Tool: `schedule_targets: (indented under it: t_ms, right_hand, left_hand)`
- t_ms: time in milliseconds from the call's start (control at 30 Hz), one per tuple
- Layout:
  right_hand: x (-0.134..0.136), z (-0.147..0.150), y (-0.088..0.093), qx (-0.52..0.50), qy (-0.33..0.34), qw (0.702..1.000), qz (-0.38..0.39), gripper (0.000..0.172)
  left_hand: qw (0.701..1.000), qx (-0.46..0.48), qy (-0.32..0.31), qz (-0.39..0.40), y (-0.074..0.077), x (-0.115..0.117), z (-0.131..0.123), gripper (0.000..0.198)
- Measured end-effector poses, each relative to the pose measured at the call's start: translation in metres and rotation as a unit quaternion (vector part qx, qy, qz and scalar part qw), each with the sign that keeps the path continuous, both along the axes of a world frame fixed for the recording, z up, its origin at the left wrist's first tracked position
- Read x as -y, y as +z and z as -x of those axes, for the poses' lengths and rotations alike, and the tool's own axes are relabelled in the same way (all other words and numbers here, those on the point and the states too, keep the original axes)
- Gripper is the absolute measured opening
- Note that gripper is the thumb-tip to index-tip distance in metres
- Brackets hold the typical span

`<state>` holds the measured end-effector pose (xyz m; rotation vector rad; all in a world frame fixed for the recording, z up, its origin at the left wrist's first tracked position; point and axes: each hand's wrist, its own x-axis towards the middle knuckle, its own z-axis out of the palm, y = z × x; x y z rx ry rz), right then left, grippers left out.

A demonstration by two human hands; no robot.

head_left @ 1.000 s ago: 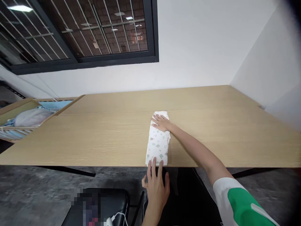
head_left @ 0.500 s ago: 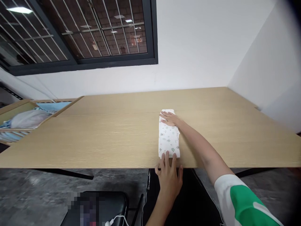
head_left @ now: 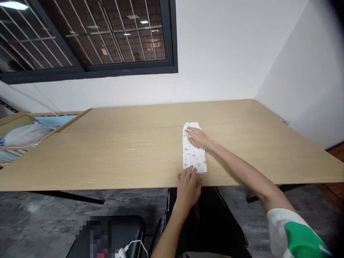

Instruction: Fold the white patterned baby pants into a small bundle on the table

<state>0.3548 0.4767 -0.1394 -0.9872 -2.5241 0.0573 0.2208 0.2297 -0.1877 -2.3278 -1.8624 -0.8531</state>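
A folded white cloth (head_left: 192, 154) with small printed shapes lies as a narrow strip on the wooden table (head_left: 134, 150), near its front edge. My right hand (head_left: 199, 137) rests flat on the cloth's far half, fingers stretched out. My left hand (head_left: 188, 185) is at the cloth's near end, fingers extended and touching its lower left corner at the table edge. Neither hand grips anything.
A wooden crib (head_left: 29, 130) with light bedding stands at the left beside the table. A black chair seat (head_left: 107, 236) with a white cable is below the table's front edge. White walls and a barred window are behind.
The cloth and both hands have shifted right and farther onto the table. My right hand slid from the cloth's far end toward its middle; my left hand moved to the near left corner.
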Motion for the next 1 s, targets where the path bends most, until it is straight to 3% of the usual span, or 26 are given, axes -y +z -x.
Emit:
schedule_targets:
  t_ms: [100, 233, 367, 467, 533, 600, 767, 900, 1000]
  right_hand:
    - [0.058, -0.017, 0.01, -0.015, 0.019, 0.999, 0.022, 0.036]
    - [0.133, -0.041, 0.011, -0.001, 0.063, 0.996, 0.061, 0.032]
    - [0.186, -0.059, -0.007, 0.035, 0.067, 0.996, 0.051, 0.031]
    - [0.207, -0.066, -0.025, 0.06, 0.072, 0.996, 0.003, 0.03]
    - [0.215, -0.068, -0.032, 0.073, 0.075, 0.994, -0.023, 0.018]
    - [0.221, -0.068, -0.031, 0.082, 0.073, 0.994, -0.028, 0.02]
    - [0.219, -0.068, 0.008, 0.032, 0.056, 0.998, 0.001, 0.021]
    - [0.188, -0.063, 0.046, -0.067, 0.04, 0.997, 0.015, 0.028]
    - [0.144, -0.054, 0.057, -0.133, 0.015, 0.991, 0.017, 0.031]
  left_hand:
    - [0.999, 0.001, -0.041, -0.007, 0.003, -0.008, 0.02, 0.028]
    - [0.996, -0.001, -0.09, 0.002, 0.003, -0.007, 0.036, 0.032]
    - [0.988, -0.017, -0.152, 0.023, 0.003, 0.002, 0.05, 0.05]
    - [0.978, -0.022, -0.203, 0.028, 0.004, 0.009, 0.059, 0.038]
    - [0.972, -0.014, -0.233, 0.023, 0.006, 0.013, 0.061, 0.034]
    - [0.966, 0.002, -0.257, 0.014, 0.012, 0.016, 0.061, 0.036]
    - [0.966, 0.054, -0.251, -0.022, 0.041, 0.001, 0.059, 0.032]
    - [0.977, 0.067, -0.194, -0.065, 0.069, -0.044, 0.058, 0.027]
    - [0.985, 0.064, -0.146, -0.066, 0.083, -0.095, 0.054, 0.026]
